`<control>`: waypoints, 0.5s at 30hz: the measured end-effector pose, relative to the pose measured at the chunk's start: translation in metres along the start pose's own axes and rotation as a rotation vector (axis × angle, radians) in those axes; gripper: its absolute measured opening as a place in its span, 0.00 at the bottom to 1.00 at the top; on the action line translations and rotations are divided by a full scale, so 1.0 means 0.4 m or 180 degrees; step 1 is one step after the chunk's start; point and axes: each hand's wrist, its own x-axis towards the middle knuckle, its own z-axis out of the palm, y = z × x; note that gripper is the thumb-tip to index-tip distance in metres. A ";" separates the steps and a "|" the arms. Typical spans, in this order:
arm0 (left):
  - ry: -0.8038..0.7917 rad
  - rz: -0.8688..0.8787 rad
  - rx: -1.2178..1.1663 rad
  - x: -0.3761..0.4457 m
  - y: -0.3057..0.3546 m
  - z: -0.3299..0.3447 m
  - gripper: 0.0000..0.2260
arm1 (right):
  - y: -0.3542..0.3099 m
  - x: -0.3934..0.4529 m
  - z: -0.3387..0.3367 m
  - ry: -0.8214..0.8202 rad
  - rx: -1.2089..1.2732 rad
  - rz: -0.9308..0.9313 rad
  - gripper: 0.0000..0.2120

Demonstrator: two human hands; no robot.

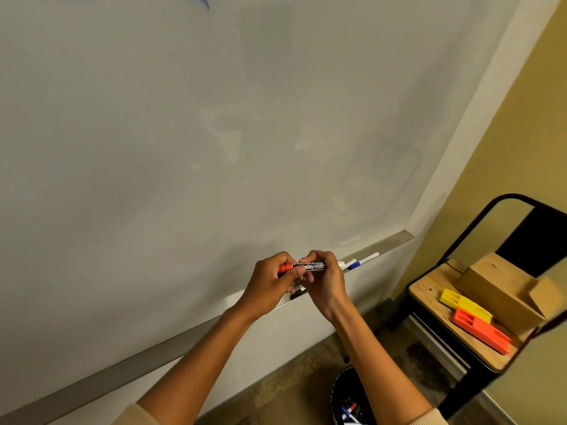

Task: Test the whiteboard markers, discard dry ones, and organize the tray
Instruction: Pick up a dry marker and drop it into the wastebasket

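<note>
Both hands hold one marker (pixel 308 267) level in front of the whiteboard (pixel 184 133). Its barrel is black with white print and its left end is orange-red. My left hand (pixel 271 282) pinches the orange-red end. My right hand (pixel 325 279) wraps the barrel's right part. Whether the cap is on or off cannot be told. Behind the hands runs the metal tray (pixel 395 240), with a blue-capped white marker (pixel 363 261) lying on it to the right and a black marker (pixel 297 293) peeking out under my fingers.
A bin (pixel 348 403) on the floor below my right forearm holds several discarded markers. At the right stands a black-framed chair (pixel 435 299) with a wooden seat carrying a cardboard box (pixel 503 289), a yellow plastic piece (pixel 464 305) and an orange one (pixel 481 334). Blue strokes (pixel 199 1) mark the board's top.
</note>
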 end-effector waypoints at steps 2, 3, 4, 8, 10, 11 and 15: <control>-0.0096 0.0018 0.0002 0.010 -0.001 0.025 0.07 | -0.010 -0.008 -0.029 0.0065 0.0046 -0.0044 0.17; -0.0133 0.0026 -0.0003 0.016 -0.005 0.041 0.07 | -0.015 -0.011 -0.046 0.0083 0.0035 -0.0077 0.18; -0.0149 0.0046 0.0008 0.021 -0.008 0.057 0.07 | -0.018 -0.014 -0.061 0.0100 -0.0006 -0.0116 0.19; -0.0205 0.0060 0.0143 0.034 -0.055 0.152 0.06 | -0.007 -0.019 -0.160 0.0488 -0.0538 -0.0244 0.23; -0.0276 -0.0043 0.0311 0.034 -0.103 0.196 0.12 | 0.001 -0.036 -0.210 0.0704 -0.0876 -0.0282 0.23; -0.0345 -0.0075 0.0484 0.033 -0.129 0.216 0.16 | 0.007 -0.045 -0.238 0.0797 -0.1049 -0.0301 0.23; -0.0873 -0.0110 0.1556 0.014 -0.230 0.285 0.28 | 0.049 -0.088 -0.354 0.1095 -0.1713 -0.0515 0.20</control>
